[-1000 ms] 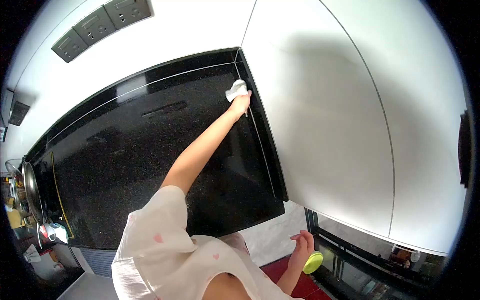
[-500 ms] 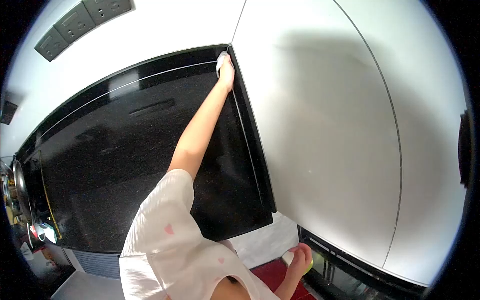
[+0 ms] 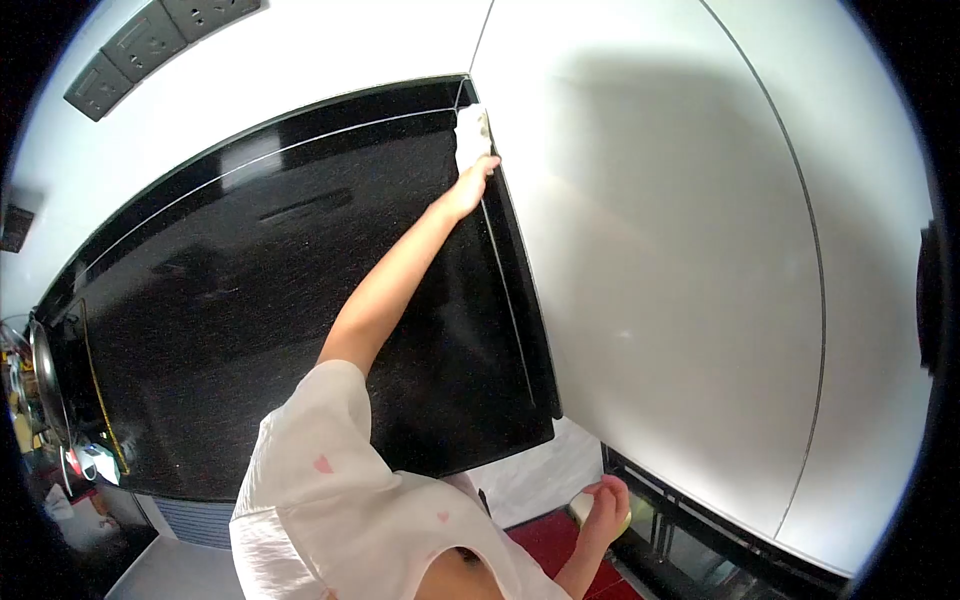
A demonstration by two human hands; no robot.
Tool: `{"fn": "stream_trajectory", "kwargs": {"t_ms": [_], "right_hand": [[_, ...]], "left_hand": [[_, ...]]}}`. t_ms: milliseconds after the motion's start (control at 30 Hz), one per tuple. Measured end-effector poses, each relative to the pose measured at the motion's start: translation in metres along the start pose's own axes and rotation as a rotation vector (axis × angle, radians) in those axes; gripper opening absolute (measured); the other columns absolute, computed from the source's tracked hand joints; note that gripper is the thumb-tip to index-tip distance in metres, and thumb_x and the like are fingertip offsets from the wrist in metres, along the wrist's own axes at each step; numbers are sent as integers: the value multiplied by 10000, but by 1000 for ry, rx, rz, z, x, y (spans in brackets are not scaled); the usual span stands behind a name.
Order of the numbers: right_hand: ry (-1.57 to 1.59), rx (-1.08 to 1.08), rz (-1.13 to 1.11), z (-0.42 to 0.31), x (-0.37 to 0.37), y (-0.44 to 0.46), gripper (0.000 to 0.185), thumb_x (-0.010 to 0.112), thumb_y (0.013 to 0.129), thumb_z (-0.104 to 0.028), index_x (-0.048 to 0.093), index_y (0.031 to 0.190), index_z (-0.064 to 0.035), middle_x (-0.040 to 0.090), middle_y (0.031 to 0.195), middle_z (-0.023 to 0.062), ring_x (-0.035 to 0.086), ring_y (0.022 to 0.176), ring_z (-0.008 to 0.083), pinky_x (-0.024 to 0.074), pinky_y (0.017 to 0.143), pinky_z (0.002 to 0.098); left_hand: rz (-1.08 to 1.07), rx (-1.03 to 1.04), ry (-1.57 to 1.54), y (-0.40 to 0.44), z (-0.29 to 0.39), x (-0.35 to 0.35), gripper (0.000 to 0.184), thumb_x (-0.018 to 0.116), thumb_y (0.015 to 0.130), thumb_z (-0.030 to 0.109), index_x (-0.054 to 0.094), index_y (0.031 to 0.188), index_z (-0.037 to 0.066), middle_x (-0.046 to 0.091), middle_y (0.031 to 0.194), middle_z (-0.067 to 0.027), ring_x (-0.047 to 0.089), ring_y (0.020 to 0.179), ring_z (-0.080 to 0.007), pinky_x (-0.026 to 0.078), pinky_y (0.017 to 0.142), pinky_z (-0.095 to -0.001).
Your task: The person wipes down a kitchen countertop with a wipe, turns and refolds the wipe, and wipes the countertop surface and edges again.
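Note:
My left hand (image 3: 473, 188) reaches to the far right corner of a glossy black countertop (image 3: 270, 330). Its fingers grip the near end of a white cloth (image 3: 472, 135), which lies along the raised black edge by the wall. Low on the right, my right hand (image 3: 606, 510) is held beside my body, above the red floor. Its curled fingers hold a small object with a white part (image 3: 579, 506) and a yellow-green edge; most of it is hidden, and its kind cannot be made out.
White wall panels (image 3: 680, 260) rise on the right. Black wall sockets (image 3: 142, 42) sit at upper left. A metal pan (image 3: 43, 370) and clutter stand at the far left. A dark glass-fronted unit (image 3: 680, 540) is at lower right.
My left hand has drawn back slightly from the corner and shifted right; more of the cloth now shows beyond the fingers. The right hand stays nearly in place, still holding its object.

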State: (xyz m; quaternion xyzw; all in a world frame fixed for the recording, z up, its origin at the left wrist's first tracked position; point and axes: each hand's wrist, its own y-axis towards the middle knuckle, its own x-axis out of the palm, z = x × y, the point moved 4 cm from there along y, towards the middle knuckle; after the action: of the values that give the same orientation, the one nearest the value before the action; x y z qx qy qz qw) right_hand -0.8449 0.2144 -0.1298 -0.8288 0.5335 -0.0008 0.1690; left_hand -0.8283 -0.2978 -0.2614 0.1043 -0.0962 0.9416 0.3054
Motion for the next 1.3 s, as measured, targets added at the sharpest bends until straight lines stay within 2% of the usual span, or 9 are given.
{"fn": "stream_trajectory", "kwargs": {"t_ms": [500, 600, 667, 800, 900, 967, 1067, 1133, 1300], "right_hand": [[73, -74, 59, -8, 7, -95, 166, 416, 765, -25, 515, 891, 15, 501, 700, 57, 497, 687, 159, 395, 706, 269], [81, -112, 92, 1, -1, -120, 158, 419, 774, -26, 522, 889, 7, 506, 703, 57, 499, 687, 156, 395, 704, 268], [123, -105, 132, 11, -5, -133, 154, 418, 780, -26, 528, 884, 0, 511, 705, 57, 500, 688, 152, 395, 701, 267], [213, -117, 176, 9, -8, -163, 147, 418, 794, -36, 535, 878, -10, 518, 697, 50, 501, 685, 147, 394, 692, 264], [259, -144, 208, 10, -11, -182, 144, 417, 801, -39, 536, 878, -12, 521, 689, 47, 500, 680, 144, 393, 688, 263], [270, -162, 222, 11, -14, -189, 143, 416, 805, -41, 536, 878, -12, 522, 688, 46, 499, 677, 142, 394, 687, 263], [302, -163, 226, 9, -13, -191, 149, 410, 804, -34, 534, 884, -12, 523, 687, 48, 498, 674, 142, 393, 688, 265], [300, -156, 199, 11, -11, -184, 143, 409, 815, -37, 531, 884, -5, 525, 687, 56, 502, 667, 140, 399, 678, 258], [226, -94, 112, 5, 6, -145, 151, 399, 801, -4, 535, 865, 7, 523, 678, 62, 500, 652, 137, 402, 675, 249]], "left_hand": [[-122, -308, 3, -188, -47, 114, 468, 316, 828, 328, 440, 1053, -63, 486, 1068, -171, 414, 1014, -223, 264, 903, -289], [-269, -441, -99, -225, -85, 141, 479, 298, 834, 343, 434, 1060, -57, 489, 1064, -185, 423, 1010, -235, 265, 905, -290], [-411, -292, 84, -268, -82, 158, 499, 286, 836, 378, 448, 1040, -46, 499, 1044, -183, 434, 989, -236, 275, 893, -291], [-563, -489, 70, -347, -99, 183, 447, 339, 824, 352, 461, 986, -47, 493, 992, -90, 416, 939, -187, 289, 862, -283], [-575, -90, 89, -371, -70, 188, 497, 325, 812, 295, 346, 1193, -24, 468, 1094, -139, 400, 1051, -203, 242, 934, -274], [-533, -45, -169, -379, -47, 181, 475, 375, 772, 211, 343, 1193, -7, 469, 1084, -110, 405, 1045, -193, 253, 934, -279], [-287, -449, -490, -349, -2, 121, 453, 423, 721, 156, 381, 1151, 23, 470, 1100, -87, 413, 1060, -205, 276, 937, -302], [-254, -396, -681, -323, 24, 72, 445, 450, 737, 196, 386, 1152, 50, 476, 1090, -82, 438, 1039, -218, 323, 908, -339], [-60, -93, -212, -230, 57, -28, 529, 547, 738, 185, 341, 1204, 43, 437, 1173, -79, 406, 1076, -198, 294, 922, -317]]}}
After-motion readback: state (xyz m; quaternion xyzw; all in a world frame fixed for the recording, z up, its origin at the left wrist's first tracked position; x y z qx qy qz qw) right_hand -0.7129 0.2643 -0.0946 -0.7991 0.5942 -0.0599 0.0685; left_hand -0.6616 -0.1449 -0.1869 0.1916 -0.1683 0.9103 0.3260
